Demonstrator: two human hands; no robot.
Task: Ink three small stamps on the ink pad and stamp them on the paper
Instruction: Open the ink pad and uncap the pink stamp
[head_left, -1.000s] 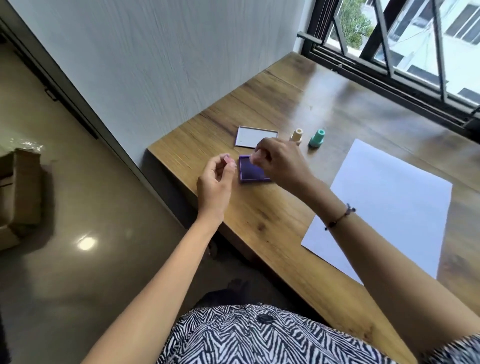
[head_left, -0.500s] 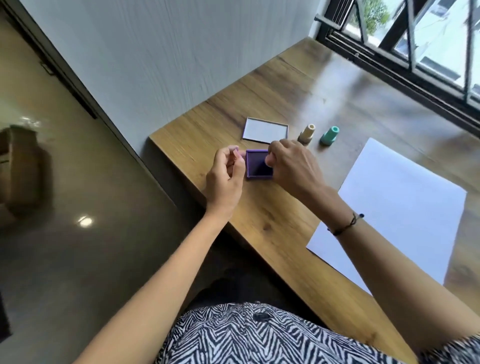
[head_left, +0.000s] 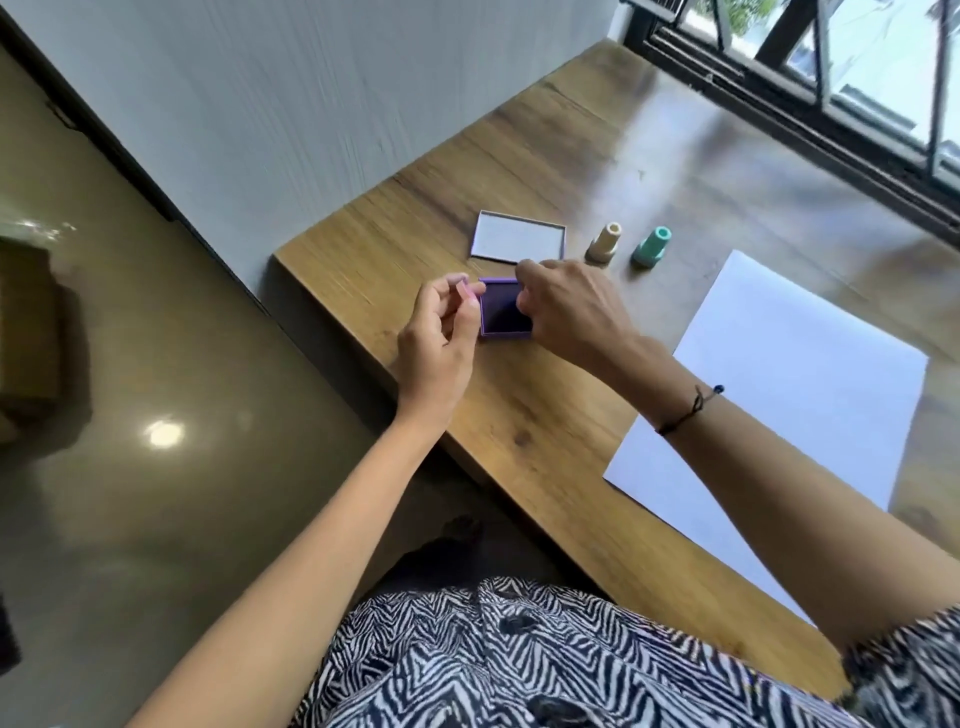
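A purple ink pad (head_left: 498, 312) lies open on the wooden table (head_left: 561, 431) near its left end. My left hand (head_left: 441, 343) pinches a small pink stamp (head_left: 470, 292) at its fingertips, just left of the pad and slightly above it. My right hand (head_left: 571, 312) covers the pad's right edge, fingers curled onto its far right corner. A beige stamp (head_left: 604, 243) and a teal stamp (head_left: 652, 247) stand upright behind my right hand. A white sheet of paper (head_left: 789, 384) lies to the right, blank where visible.
The pad's white lid (head_left: 519, 241) lies flat just behind the pad. A grey wall runs along the table's left side and a black window frame (head_left: 779, 104) along its far edge. A cardboard box (head_left: 26, 338) sits on the floor at far left.
My left hand has brought the pink stamp right, up to the pad's left edge. My right hand has stayed at the pad. The camera has tilted down.
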